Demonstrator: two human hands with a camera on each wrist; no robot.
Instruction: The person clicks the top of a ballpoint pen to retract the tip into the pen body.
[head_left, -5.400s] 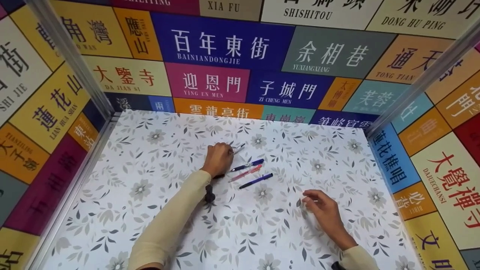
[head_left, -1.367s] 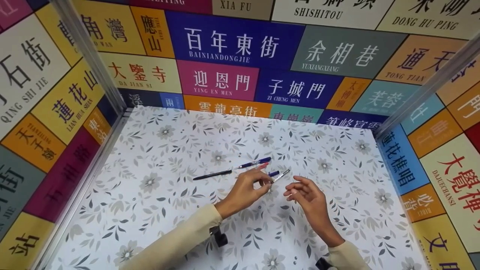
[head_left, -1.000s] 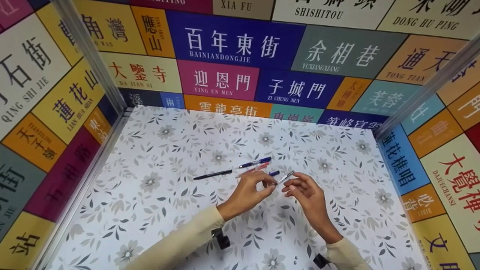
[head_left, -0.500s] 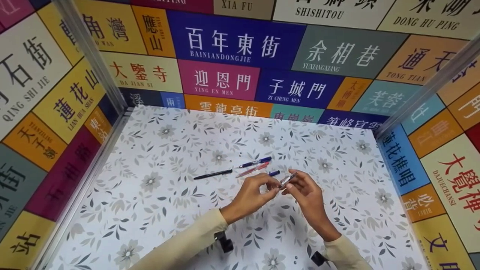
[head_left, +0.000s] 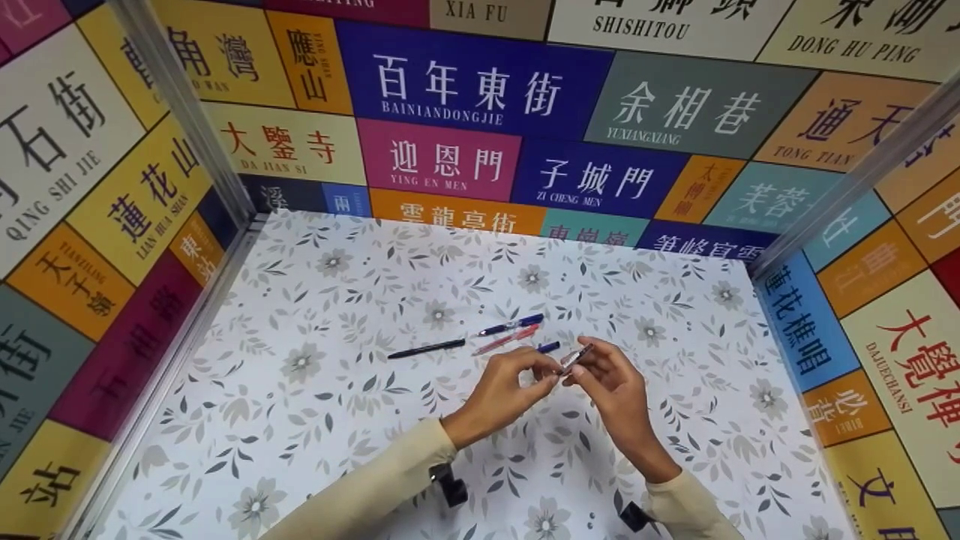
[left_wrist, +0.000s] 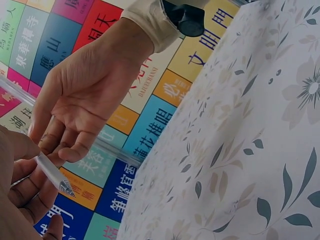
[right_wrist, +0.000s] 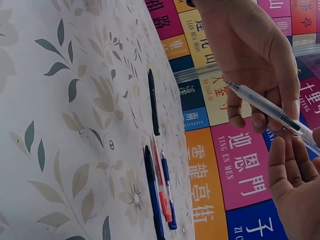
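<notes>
A clear, slim pen (head_left: 576, 360) with a pale barrel is held above the table between both hands. My left hand (head_left: 510, 386) pinches it between thumb and fingertips. From the other side, my right hand (head_left: 619, 390) grips it with thumb and fingers. In the right wrist view, the pen (right_wrist: 260, 102) slants with its pointed tip out past the left fingers. The left wrist view shows a short pale length of the pen (left_wrist: 52, 175) ending in a pointed tip, beside the right hand (left_wrist: 85, 90).
On the flower-patterned table (head_left: 337, 450) lie a black pen (head_left: 426, 349), a blue pen (head_left: 511, 325) and a pink pen (head_left: 504, 340). Another dark blue pen (head_left: 549, 347) is partly hidden behind my left hand. Sign-covered panels (head_left: 465, 82) enclose the table's back and sides.
My left hand has brought the clear pen from the back of the table toward the right hand, which has come in and taken hold too. The black pen has come into view at the left.
</notes>
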